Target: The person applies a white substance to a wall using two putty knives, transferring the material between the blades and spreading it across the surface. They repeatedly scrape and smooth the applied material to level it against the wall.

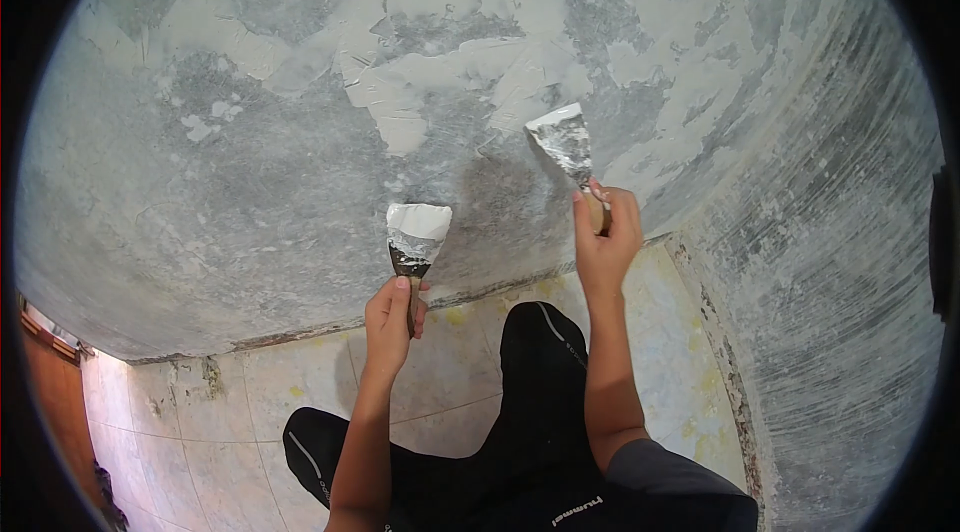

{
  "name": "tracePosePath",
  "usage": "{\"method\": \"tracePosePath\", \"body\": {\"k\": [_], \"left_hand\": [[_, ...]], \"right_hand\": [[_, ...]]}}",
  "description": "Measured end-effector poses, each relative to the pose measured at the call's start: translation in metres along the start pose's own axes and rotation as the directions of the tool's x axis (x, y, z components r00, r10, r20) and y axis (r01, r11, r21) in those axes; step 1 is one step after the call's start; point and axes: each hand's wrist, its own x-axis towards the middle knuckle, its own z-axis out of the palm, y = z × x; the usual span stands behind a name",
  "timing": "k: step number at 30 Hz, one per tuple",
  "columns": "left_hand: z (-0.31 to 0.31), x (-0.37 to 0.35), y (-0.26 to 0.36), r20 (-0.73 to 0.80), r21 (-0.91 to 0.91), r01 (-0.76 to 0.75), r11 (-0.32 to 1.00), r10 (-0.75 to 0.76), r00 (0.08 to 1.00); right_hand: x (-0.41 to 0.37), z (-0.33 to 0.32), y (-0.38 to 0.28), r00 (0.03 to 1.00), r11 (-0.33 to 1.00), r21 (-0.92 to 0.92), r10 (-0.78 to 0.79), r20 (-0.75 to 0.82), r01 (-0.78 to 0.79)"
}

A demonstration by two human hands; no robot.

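Observation:
My left hand (392,320) is closed round the handle of a putty knife (418,232), whose wide blade points up and carries a thick layer of white paste along its edge. To the right and higher, my right hand (610,232) grips the wooden handle of a second putty knife (565,142). That blade is smeared with white paste and is at or close to the grey wall (300,162); whether it touches is unclear. Patches of pale filler (400,97) cover the wall above both knives.
Another wall (840,332) with dark streaks meets the first at the right. Pale floor tiles (230,412) lie below, with my bent knees in dark trousers (540,362) near the wall's foot. At the far left stands a brown wooden object (55,397).

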Motion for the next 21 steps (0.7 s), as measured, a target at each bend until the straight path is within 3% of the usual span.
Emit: {"method": "tracePosePath", "body": {"k": [4, 6, 13, 15, 21], "left_hand": [[0.001, 0.001, 0.000, -0.004, 0.006, 0.011, 1.000, -0.011, 1.000], [0.003, 0.001, 0.001, -0.004, 0.010, 0.005, 1.000, -0.005, 1.000], [0.003, 0.002, -0.001, -0.007, 0.029, -0.001, 1.000, 0.001, 1.000], [0.005, 0.002, -0.001, -0.004, 0.029, 0.003, 1.000, -0.002, 1.000], [0.007, 0.003, -0.003, 0.010, 0.026, -0.006, 1.000, 0.006, 1.000]], "right_hand": [[-0.011, 0.023, 0.008, 0.997, 0.997, 0.023, 0.071, 0.000, -0.071], [-0.012, 0.032, 0.009, 0.991, 0.981, 0.139, 0.136, 0.009, -0.136], [0.011, 0.029, 0.000, 0.992, 0.983, 0.146, 0.120, -0.044, -0.113], [0.012, 0.026, 0.001, 0.998, 0.997, 0.057, 0.054, -0.033, -0.052], [0.009, 0.033, 0.014, 0.997, 0.992, 0.122, 0.049, -0.057, -0.042]]}}
